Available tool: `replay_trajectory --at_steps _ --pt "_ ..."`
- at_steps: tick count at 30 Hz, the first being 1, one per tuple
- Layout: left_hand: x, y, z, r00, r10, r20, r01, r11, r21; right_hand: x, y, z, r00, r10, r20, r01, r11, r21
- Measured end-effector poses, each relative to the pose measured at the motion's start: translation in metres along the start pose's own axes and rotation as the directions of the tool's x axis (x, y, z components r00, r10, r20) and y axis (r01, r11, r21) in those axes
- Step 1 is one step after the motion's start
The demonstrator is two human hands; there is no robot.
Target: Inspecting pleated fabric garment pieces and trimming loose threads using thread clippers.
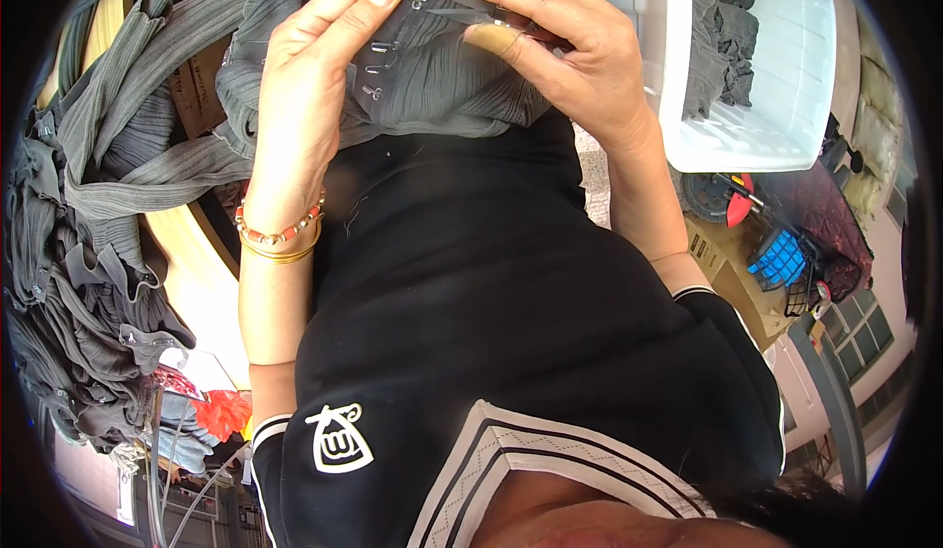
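A grey ribbed garment [462,82] lies across my lap at the top of the view. Several small metal hook fasteners [381,48] run down it in a row. My left hand [319,42] is closed in a pinch on the garment's edge, beside one small metal fastener [417,1]. In my right hand [589,52] is a pair of thread snips [462,14], blades parted and tips pointing left towards that fastener. A tan covering [493,39] wraps my right thumb. The snips' handles are mostly hidden inside my right hand.
A white plastic bin [761,136] with grey garments [722,42] inside stands at the upper right. More grey garments [88,302] are heaped at the left, beside a light wooden edge [201,253]. A blue basket [778,258] is farther off at the right.
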State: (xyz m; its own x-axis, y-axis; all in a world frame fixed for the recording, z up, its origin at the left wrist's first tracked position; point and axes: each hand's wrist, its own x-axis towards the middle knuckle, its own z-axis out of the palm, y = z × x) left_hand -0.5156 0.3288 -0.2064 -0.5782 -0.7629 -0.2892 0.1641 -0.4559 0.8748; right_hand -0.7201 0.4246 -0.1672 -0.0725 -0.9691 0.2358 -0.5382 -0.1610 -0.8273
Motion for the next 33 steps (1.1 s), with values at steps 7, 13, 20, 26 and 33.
replay_trajectory --at_steps 7,13,20,26,33 --pt "0.000 0.001 0.003 0.999 -0.011 0.037 0.011 1.000 -0.005 0.001 -0.003 -0.001 1.000 0.006 0.000 -0.006 1.000 -0.025" --pt "0.000 0.001 0.002 0.999 -0.014 0.030 0.014 1.000 0.013 0.001 0.000 -0.001 1.000 0.013 0.009 -0.012 1.000 -0.020" --pt "0.000 -0.001 0.002 0.999 -0.013 0.036 0.012 1.000 0.011 0.002 0.005 0.002 1.000 0.003 0.002 -0.003 0.999 0.046" --pt "0.001 -0.002 0.002 0.998 -0.032 0.051 0.032 0.999 -0.002 0.002 0.010 0.005 1.000 0.010 -0.002 -0.010 0.999 0.040" --pt "0.004 -0.014 -0.015 0.988 -0.148 -0.049 0.146 0.988 -0.048 -0.001 0.001 0.003 0.998 -0.010 -0.055 0.011 1.000 0.019"
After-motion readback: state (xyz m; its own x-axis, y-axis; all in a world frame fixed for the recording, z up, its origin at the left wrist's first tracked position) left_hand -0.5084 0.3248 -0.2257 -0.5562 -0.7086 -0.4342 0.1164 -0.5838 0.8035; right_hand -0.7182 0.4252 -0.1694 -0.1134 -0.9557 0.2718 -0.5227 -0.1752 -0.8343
